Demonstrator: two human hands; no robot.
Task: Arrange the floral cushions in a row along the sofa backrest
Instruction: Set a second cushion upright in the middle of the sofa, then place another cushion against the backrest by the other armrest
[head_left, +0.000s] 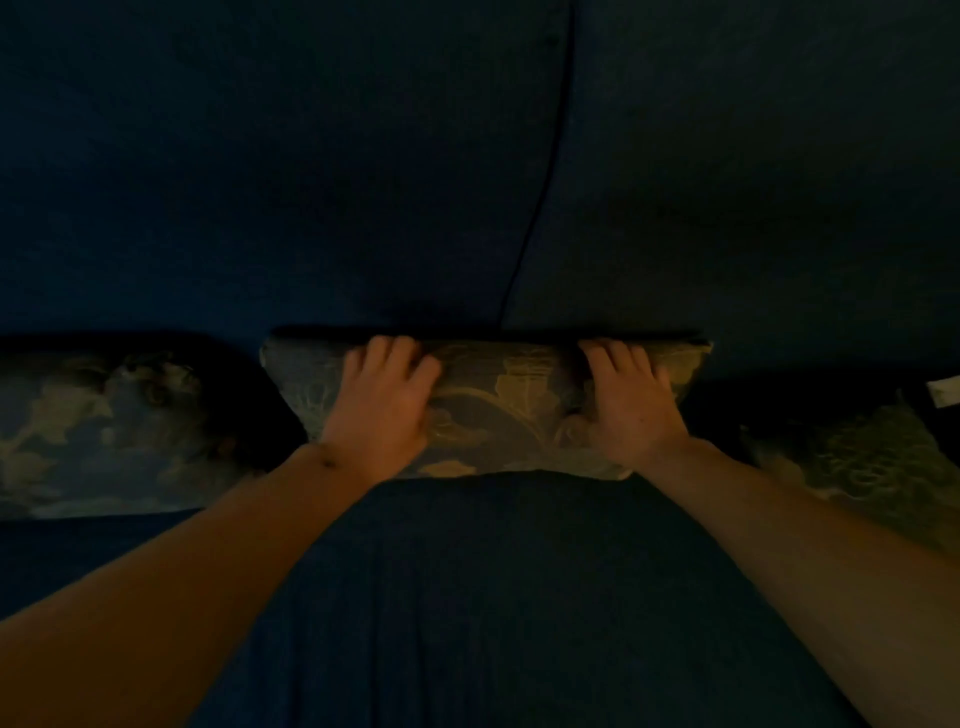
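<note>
The scene is dim. A floral cushion (498, 410) stands in the middle against the dark blue sofa backrest (311, 182). My left hand (384, 405) grips its left part, fingers curled over the top edge. My right hand (631, 405) grips its right part the same way. A second floral cushion (104, 431) leans against the backrest at the left. A third floral cushion (872, 462) lies at the right, partly cut off by the frame edge.
The dark blue sofa seat (493, 597) stretches from the cushions toward me. A seam (545, 171) runs down between two backrest sections. A small white tag (943, 391) shows at the far right edge.
</note>
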